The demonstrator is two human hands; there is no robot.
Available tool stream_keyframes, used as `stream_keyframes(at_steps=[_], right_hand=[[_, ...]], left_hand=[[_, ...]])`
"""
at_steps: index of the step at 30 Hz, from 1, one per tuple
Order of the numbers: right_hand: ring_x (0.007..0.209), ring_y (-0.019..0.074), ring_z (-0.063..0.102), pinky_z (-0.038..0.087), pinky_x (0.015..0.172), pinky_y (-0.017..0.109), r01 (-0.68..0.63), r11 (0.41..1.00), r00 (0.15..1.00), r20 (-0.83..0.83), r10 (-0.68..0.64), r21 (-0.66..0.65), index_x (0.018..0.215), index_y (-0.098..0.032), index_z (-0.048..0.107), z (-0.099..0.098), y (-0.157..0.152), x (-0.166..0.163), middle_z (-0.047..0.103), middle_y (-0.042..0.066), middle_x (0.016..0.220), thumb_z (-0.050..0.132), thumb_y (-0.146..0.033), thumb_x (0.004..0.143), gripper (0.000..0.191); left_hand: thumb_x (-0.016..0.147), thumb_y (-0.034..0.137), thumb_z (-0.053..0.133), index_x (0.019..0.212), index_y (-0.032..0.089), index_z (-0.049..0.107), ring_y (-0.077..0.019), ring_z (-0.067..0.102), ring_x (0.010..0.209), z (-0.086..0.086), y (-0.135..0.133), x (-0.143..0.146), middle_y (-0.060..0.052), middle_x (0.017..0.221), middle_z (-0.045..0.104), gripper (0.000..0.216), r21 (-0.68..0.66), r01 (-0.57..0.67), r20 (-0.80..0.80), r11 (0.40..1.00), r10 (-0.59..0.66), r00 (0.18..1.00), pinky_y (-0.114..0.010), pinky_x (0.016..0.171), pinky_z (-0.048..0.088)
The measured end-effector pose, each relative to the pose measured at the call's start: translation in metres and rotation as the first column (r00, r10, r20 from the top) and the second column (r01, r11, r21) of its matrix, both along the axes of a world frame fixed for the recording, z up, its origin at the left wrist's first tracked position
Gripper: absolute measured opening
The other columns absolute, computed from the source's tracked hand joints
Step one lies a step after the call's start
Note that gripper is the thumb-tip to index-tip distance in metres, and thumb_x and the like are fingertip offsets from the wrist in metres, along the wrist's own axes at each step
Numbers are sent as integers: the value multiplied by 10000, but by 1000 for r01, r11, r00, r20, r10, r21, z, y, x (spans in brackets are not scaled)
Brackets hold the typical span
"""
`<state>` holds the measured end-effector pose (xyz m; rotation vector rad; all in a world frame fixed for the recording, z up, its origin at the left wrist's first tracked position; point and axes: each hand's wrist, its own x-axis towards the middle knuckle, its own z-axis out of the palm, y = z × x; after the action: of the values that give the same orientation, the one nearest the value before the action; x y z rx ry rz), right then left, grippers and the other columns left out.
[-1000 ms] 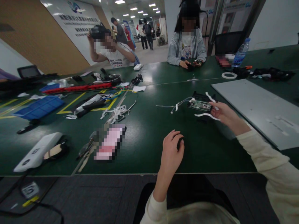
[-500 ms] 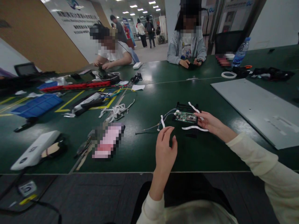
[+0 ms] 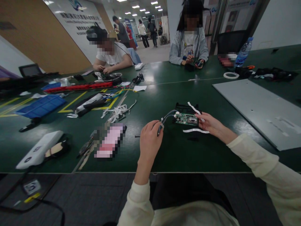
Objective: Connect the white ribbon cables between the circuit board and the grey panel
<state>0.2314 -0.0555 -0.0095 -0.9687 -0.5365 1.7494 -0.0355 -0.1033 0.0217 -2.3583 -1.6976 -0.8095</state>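
Note:
A green circuit board (image 3: 186, 118) sits in a black plastic frame (image 3: 183, 107), held at its right end by my right hand (image 3: 210, 123). White strips stick out from it: one upper strip (image 3: 193, 107) reaches up from my right fingertips, and a lower strip (image 3: 195, 131) runs along the near side. Grey cables (image 3: 169, 113) leave the board's left side from a white plug. My left hand (image 3: 151, 136) is closed around these cables, left of the board. A thin dark cable end pokes out beyond that hand's left side.
Left of my hands lie a phone (image 3: 111, 140), tangled white strips (image 3: 118, 112), a white device (image 3: 39, 149) and a blue bin (image 3: 41, 105). A grey panel (image 3: 256, 110) lies to the right, with a tape roll (image 3: 231, 75) behind it. Two people sit across the table.
My left hand has moved left and closed on the cables, after being open beside them. My right hand keeps its hold on the board. The person opposite has raised a hand.

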Motion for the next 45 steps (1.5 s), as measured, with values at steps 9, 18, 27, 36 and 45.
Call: stream_keyframes(at_steps=[9, 18, 27, 36, 45], right_hand=[[629, 95, 666, 585, 545, 160, -19, 999, 999, -33, 20, 42, 875, -196, 597, 2, -3, -2, 694, -12, 784, 681, -48, 737, 219], [553, 78, 632, 532, 472, 134, 3, 997, 998, -57, 2, 78, 833, -194, 614, 4, -3, -2, 677, -35, 706, 734, -97, 684, 215], [570, 91, 636, 551, 534, 185, 13, 994, 999, -37, -9, 112, 887, -208, 631, 6, -6, 1, 687, -46, 735, 743, -118, 665, 264], [576, 76, 636, 530, 502, 157, -29, 993, 999, -27, 33, 116, 898, -209, 630, 5, -5, 1, 688, -49, 744, 745, -137, 663, 271], [667, 85, 668, 566, 574, 167, -49, 991, 999, -10, 51, 127, 881, -188, 591, 7, -1, -14, 687, -28, 802, 736, -106, 698, 248]], left_hand=[[889, 142, 495, 994, 186, 659, -236, 609, 1041, -5, -4, 0, -74, 1068, 682, 200, 99, 77, -3, 992, -77, 997, -418, 931, 466], [868, 123, 485, 1144, 205, 606, -210, 587, 1103, -4, -10, 1, -79, 1149, 642, 312, 187, 91, 233, 978, -134, 963, -401, 968, 463], [861, 392, 524, 1127, 198, 589, -227, 614, 1088, 21, 27, -14, -90, 1166, 650, 336, -277, 120, 746, 953, 134, 652, -379, 907, 496], [667, 447, 746, 931, 146, 675, -209, 687, 782, 24, 35, -15, -91, 816, 724, 407, -526, 453, 818, 720, 283, 501, -357, 728, 548], [755, 393, 658, 1111, 181, 596, -226, 679, 914, 33, 58, -40, -84, 1000, 713, 419, -415, 167, 597, 894, 129, 792, -388, 838, 527]])
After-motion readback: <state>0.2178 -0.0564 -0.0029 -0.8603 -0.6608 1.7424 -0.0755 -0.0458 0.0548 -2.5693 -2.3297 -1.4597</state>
